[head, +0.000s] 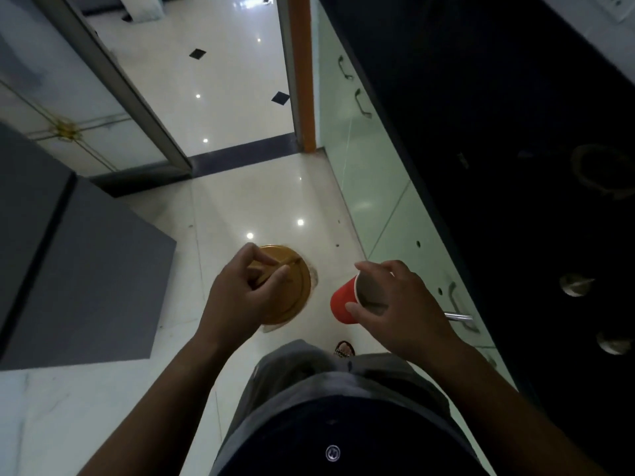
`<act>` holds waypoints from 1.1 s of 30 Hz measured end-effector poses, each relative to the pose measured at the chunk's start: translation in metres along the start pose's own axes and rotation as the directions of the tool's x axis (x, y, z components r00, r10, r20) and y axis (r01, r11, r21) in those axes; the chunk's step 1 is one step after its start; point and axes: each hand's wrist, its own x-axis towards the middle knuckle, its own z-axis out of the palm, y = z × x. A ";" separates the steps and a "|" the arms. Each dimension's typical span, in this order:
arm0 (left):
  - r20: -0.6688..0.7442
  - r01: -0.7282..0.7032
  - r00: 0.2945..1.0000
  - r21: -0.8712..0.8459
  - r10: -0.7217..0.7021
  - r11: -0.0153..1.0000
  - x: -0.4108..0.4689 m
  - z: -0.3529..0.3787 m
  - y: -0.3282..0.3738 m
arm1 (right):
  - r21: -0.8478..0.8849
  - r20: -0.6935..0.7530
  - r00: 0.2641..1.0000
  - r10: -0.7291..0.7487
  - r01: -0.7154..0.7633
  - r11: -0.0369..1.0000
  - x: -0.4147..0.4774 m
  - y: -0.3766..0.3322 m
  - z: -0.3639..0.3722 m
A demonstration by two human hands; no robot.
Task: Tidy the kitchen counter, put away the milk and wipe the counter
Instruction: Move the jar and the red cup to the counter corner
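the right hand [395,304] grips a red cup [345,300] by its rim, lower right of centre. the left hand [240,290], pinching small brown sticks [275,269], hovers nearer the bin lid [295,297]. no milk in view.

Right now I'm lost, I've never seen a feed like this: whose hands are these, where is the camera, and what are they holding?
There is no machine here: a person wears one wide-angle camera on the head, looking down past their dark shirt at their own bare hands over a glossy tiled floor. The right hand grips a red paper cup by its rim, tilted sideways. The left hand pinches a thin brown stick-like item in its fingers; what it is I cannot tell. Below that hand sits a round brown lid, perhaps a bin. The dark counter runs along the right, above pale cabinet doors.
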 end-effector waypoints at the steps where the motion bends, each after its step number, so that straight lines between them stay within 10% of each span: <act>1: -0.017 -0.003 1.000 -0.001 0.003 1.000 0.017 -0.003 0.005 | 0.003 0.006 1.000 -0.001 0.001 1.000 0.015 -0.002 -0.004; 20: 0.250 -0.197 0.955 0.134 0.159 0.971 0.399 -0.082 0.056 | 0.039 -0.119 0.985 0.125 -0.121 0.992 0.347 -0.087 -0.079; 33: 0.134 -0.244 0.965 0.144 0.226 0.959 0.615 -0.085 0.123 | 0.175 -0.216 0.946 0.243 -0.208 0.962 0.509 -0.081 -0.155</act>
